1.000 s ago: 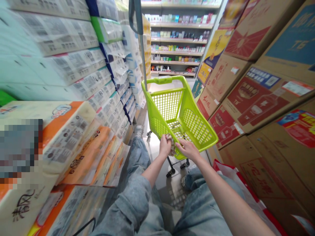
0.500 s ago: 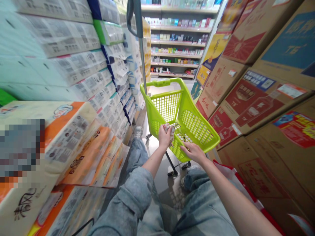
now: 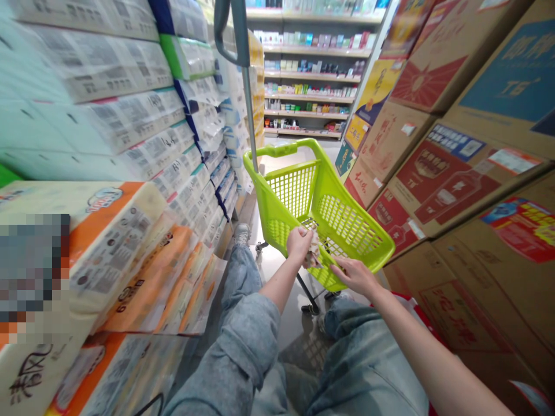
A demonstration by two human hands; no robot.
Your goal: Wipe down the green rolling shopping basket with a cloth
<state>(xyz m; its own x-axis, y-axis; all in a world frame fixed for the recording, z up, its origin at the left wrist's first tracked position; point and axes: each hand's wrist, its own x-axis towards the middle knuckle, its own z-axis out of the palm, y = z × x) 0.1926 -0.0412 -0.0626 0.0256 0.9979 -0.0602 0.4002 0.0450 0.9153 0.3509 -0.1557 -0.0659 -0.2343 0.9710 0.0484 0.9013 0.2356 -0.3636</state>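
Note:
My left hand (image 3: 299,244) is closed around a crumpled pale cloth (image 3: 313,254) with a brownish pattern, held against the near rim of a lime-green shopping cart basket (image 3: 272,224). To the right, my right hand (image 3: 356,276) grips the same rim, its thumb and fingers partly hidden at the edge. Slotted walls surround the basket's inside, and dark bars show through its bottom. A grey handle (image 3: 245,49) on a metal pole rises from the cart's far left corner. The cart's wheels (image 3: 310,309) rest on the floor between my feet.
Wrapped paper packs (image 3: 143,127) are stacked high on the left, with orange-and-cream tissue packs (image 3: 117,242) nearer me. Cardboard cartons (image 3: 472,260) form a wall on the right. Shelves of small goods (image 3: 310,75) stand at the aisle's far end.
Both hands and the cloth have moved a little right and down. The near end of the cart basket has swung slightly right. My view has shifted a bit.

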